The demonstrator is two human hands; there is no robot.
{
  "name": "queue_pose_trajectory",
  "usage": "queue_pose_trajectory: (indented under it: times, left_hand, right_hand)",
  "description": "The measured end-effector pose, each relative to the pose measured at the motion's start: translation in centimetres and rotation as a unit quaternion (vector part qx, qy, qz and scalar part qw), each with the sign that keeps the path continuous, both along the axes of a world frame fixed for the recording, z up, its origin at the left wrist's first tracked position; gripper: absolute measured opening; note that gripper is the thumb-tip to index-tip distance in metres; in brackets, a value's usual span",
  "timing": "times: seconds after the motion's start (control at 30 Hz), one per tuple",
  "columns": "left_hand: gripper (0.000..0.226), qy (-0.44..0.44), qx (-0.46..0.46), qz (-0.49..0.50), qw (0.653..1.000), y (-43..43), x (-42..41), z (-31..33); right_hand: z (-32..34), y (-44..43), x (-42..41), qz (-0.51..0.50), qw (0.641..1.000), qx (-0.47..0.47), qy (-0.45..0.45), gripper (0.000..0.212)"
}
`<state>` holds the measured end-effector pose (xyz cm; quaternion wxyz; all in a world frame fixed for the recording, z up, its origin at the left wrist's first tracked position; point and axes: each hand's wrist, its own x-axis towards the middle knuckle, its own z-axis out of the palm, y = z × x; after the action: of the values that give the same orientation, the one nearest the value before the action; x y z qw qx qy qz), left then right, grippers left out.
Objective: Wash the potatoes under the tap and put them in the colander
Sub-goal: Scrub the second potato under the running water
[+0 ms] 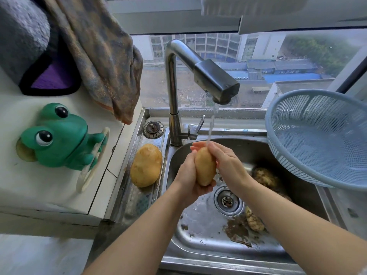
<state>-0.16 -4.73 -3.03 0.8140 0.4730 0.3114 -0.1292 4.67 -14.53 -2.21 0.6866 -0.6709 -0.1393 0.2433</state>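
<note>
Head view: the left hand (187,176) cups the potato (205,168) from below and from the left, its fingers curled round the near end. The palm is hidden behind the potato. The right hand (226,161) lies against the potato's right side with its fingers bent over the far tip; its thumb cannot be made out. Both hands hold the potato over the sink (198,247), just above the drain (227,201). A thin stream of water (211,126) from the tap (216,82) falls onto the right fingers and the potato's far tip.

The right forearm covers part of the sink floor. Two muddy potatoes show past it, one (265,178) far right of the drain and one (254,219) nearer, beside a smear of dirt; both are partly hidden. The blue colander (317,139) sits tilted at the sink's far right. Its right edge is cut off by the frame, and what it rests on is not visible.

A second potato (146,165) lies on the steel ledge left of the basin, with a sink plug (153,129) beyond it. Further left a green frog holder (59,139) sits on the white counter, and a striped towel (99,56) hangs above it. Blurred buildings show through the window (278,56) behind the tap.
</note>
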Motion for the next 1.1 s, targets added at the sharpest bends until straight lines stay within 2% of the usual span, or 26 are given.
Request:
queue_pose_trajectory:
  times: [0.13, 0.23, 0.3, 0.37, 0.47, 0.53, 0.6, 0.73, 0.8, 0.93, 1.03, 1.1]
  left_hand:
    - [0.048, 0.028, -0.026, -0.026, 0.999, 1.3, 0.3, 0.8]
    - [0.056, 0.047, -0.065, -0.059, 0.995, 1.9, 0.2, 1.3]
    - [0.05, 0.058, -0.061, -0.074, 0.994, 2.0, 0.5, 1.7]
    - [0.036, 0.067, -0.051, -0.071, 0.994, 1.7, 1.3, 2.2]
    - [0.025, 0.067, -0.027, -0.042, 0.997, 0.4, 3.1, 2.4]
    - [0.021, 0.065, -0.001, -0.045, 0.997, -0.7, 4.1, 3.0]
    - [0.017, 0.078, 0.041, -0.029, 0.996, -1.5, 4.8, 3.6]
    - [0.018, 0.023, 0.175, 0.028, 0.984, -2.4, 6.5, 2.0]
    - [0.02, -0.017, 0.216, 0.024, 0.976, -2.3, 6.1, 1.4]
    - [0.024, -0.066, 0.165, 0.043, 0.983, -1.6, 3.1, 1.3]
    - [0.031, -0.037, 0.069, 0.057, 0.995, -0.2, 1.3, 0.4]
    - [0.035, -0.018, 0.008, 0.067, 0.998, 0.6, 0.5, 0.4]
  right_hand:
    - [0.5, 1.4, 0.5, 0.022, 0.999, -0.041, 0.015, 0.05]
    - [0.4, 1.9, 0.1, 0.023, 0.997, -0.041, -0.062, 0.04]
    - [0.4, 1.8, 0.0, 0.017, 0.992, -0.054, -0.112, 0.036]
    - [0.5, 1.5, 0.3, -0.017, 0.993, -0.052, -0.108, 0.029]
    - [0.2, 0.9, 1.2, -0.114, 0.991, -0.025, -0.058, 0.033]
    - [0.0, 0.7, 1.5, -0.18, 0.983, 0.015, 0.031, 0.03]
    - [0.1, 0.6, 1.8, -0.233, 0.958, 0.078, 0.148, 0.033]
    - [0.6, -0.1, 2.2, -0.246, 0.91, 0.135, 0.307, 0.045]
    - [1.0, -0.4, 2.2, -0.224, 0.902, 0.124, 0.348, 0.055]
    - [1.5, -0.3, 2.1, -0.15, 0.916, 0.06, 0.366, 0.068]
    - [1.9, 0.2, 1.7, -0.063, 0.923, 0.029, 0.378, 0.067]
    - [2.3, 0.7, 1.2, -0.005, 0.919, 0.039, 0.392, 0.055]
